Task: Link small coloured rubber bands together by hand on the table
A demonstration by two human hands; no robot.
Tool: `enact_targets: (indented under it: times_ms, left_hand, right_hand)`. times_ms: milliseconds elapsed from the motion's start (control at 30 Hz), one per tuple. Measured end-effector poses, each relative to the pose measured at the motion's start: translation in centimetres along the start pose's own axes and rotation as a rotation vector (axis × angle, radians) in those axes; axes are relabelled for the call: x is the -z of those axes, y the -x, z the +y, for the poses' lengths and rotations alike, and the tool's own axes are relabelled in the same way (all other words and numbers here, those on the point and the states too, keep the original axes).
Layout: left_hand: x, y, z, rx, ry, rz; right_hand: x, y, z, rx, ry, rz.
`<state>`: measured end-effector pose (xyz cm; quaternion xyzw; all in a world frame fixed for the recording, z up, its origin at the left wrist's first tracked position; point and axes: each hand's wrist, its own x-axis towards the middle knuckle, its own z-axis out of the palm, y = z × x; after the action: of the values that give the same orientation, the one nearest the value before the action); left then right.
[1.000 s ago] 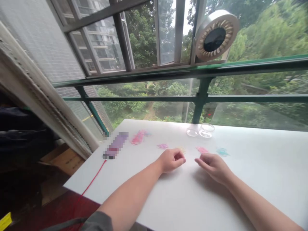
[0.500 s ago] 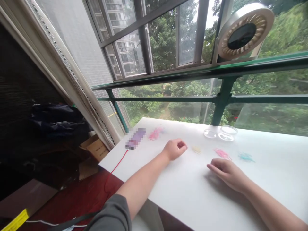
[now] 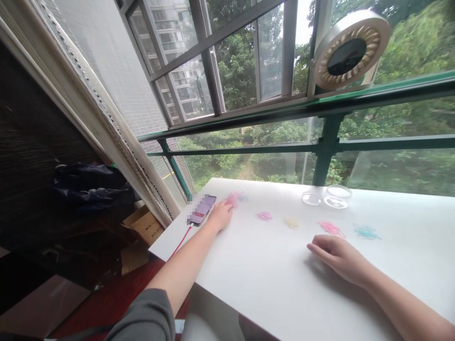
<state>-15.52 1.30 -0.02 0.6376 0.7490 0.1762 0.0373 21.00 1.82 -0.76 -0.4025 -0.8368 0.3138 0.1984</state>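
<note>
My left hand reaches to the far left of the white table, fingers stretched out at the near edge of a mixed pink and bluish pile of thin strands that look like small rubber bands. Whether its fingertips pinch any is too small to tell. My right hand rests on the table, fingers loosely curled, with nothing visible in it. Just beyond it lies a pink pile, with a teal pile to the right. A yellow pile and a small pink-purple pile lie between my hands.
A phone with a red cable lies left of my left hand. Clear round dishes stand at the back edge. Behind the table run a green railing and windows, with a round fan upper right.
My left hand has moved left, from beside the yellow pile to the mixed pile near the phone. The small pink-purple pile now shows where that hand was. My right hand stays put.
</note>
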Motion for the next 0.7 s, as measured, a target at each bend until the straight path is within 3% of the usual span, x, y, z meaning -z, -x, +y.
enact_targets:
  times_ms: [300, 700]
  left_hand:
    - [1.1, -4.9, 0.1, -0.044, -0.065, -0.136]
    - [4.2, -7.0, -1.2, -0.004, -0.08, -0.151]
  right_hand:
    - [0.1, -0.1, 0.1, -0.016, -0.035, -0.006]
    - [0.1, -0.2, -0.1, -0.004, -0.029, -0.014]
